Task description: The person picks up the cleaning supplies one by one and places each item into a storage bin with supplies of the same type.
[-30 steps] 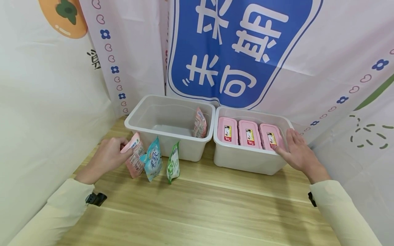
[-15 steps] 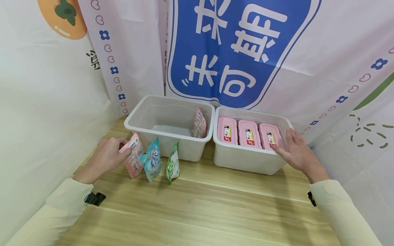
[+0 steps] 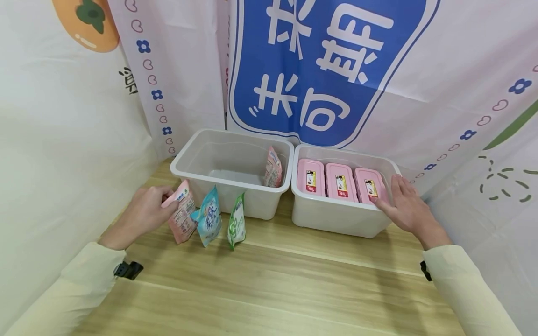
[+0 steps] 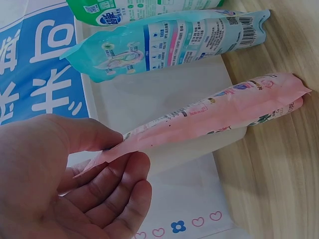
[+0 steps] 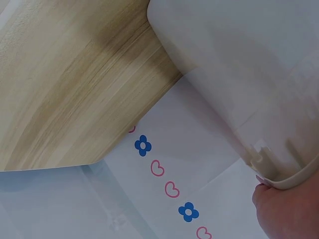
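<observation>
In the head view my left hand [image 3: 147, 212] pinches the top edge of a pink pouch [image 3: 183, 217] between thumb and fingers. The left wrist view shows the pink pouch [image 4: 214, 109] edge-on, its bottom on the wooden table. Beside it stand a light blue pouch [image 3: 209, 218] and a green-and-white pouch [image 3: 237, 223], both untouched. My right hand [image 3: 405, 207] rests on the right corner of the right grey bin [image 3: 336, 219], fingers extended over the rim. In the right wrist view only part of the right hand [image 5: 289, 211] shows at the rim.
The left grey bin [image 3: 218, 186] holds another pink pouch [image 3: 273, 170] upright at its right side. Three pink lidded boxes [image 3: 341, 182] stand in a row inside the right bin. Printed cloth [image 3: 189, 84] hangs behind and at both sides of the wooden table [image 3: 269, 289].
My left hand and the pink pouch have shifted very slightly to the left. The right hand, the bins and the other pouches stay where they were.
</observation>
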Motion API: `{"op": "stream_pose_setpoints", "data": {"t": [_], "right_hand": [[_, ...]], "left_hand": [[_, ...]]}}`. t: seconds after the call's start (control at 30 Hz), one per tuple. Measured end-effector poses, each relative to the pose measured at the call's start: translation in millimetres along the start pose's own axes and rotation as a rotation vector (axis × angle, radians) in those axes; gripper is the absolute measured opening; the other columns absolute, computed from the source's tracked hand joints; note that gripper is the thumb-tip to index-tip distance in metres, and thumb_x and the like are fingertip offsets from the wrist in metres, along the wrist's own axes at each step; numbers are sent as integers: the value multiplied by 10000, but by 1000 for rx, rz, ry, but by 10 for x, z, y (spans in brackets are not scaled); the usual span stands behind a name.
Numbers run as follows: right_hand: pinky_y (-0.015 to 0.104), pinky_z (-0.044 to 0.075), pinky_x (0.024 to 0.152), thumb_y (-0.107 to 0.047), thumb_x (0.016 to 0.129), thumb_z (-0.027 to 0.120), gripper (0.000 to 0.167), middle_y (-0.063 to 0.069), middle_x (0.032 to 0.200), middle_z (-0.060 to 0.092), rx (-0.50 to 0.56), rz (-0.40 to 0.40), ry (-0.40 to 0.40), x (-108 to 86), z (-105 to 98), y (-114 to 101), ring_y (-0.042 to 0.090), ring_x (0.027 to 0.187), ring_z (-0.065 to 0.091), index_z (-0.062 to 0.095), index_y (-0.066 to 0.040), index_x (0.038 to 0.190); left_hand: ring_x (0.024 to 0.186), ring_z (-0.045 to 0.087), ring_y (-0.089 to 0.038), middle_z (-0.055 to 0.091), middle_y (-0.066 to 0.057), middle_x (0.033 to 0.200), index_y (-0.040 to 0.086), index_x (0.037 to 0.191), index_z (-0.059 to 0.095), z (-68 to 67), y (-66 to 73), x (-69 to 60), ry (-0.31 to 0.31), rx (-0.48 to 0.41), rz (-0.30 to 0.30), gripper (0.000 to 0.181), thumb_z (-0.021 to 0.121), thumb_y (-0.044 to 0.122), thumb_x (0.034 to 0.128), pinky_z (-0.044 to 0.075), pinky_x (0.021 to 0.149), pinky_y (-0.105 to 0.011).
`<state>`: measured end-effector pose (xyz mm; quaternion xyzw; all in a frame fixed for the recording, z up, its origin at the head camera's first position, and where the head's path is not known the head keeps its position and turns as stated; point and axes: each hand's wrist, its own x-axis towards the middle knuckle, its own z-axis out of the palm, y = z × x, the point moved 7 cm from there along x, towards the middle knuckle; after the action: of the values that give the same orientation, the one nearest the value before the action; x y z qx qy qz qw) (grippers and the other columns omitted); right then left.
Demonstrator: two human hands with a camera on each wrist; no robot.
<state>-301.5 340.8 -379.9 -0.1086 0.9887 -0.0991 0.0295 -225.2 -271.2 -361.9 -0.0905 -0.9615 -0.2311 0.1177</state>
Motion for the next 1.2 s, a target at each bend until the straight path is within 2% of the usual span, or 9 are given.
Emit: {"op": "stream_pose_setpoints", "data": {"t": [0.23,0.5,0.8,1.1,1.2], "right_hand": [[697,43,1300,-617,1080,365,1020,346,1719,-100,-4,4,-12,-6,1,16,541,1613,-43,-108,104,1625],[695,61,1298,-595,1082,383,1005,370,1712,-60,-5,-15,16,-13,-2,16,551,1609,-16,-72,114,1630],[693,55,1301,-595,1080,394,1010,365,1716,-56,-1,-12,14,-18,-2,6,546,1611,-30,-71,112,1632],[714,74,1289,-581,1082,396,997,358,1720,-63,0,-14,16,-7,6,7,552,1610,-6,-81,94,1638],[717,77,1287,-581,1082,395,996,357,1720,-63,0,-16,17,-4,-2,6,553,1609,-4,-88,88,1640]], "left_hand": [[538,521,-149,743,-158,793,-46,924,713,-26,12,-17,-24,-7,-19,123,647,58,915,348,410,-262],[572,524,-169,721,-108,756,-5,865,702,-72,16,-44,-6,11,-14,102,644,71,899,359,437,-278],[596,545,-172,740,-144,804,-73,995,740,-123,25,-61,-6,16,-19,184,678,77,908,373,453,-278],[513,496,-149,711,-111,730,-62,947,731,-229,94,-48,-12,35,-12,176,645,90,921,354,411,-266],[523,510,-150,728,-133,763,-84,999,741,-275,136,-36,-14,28,-6,199,653,78,924,357,413,-262]]}}
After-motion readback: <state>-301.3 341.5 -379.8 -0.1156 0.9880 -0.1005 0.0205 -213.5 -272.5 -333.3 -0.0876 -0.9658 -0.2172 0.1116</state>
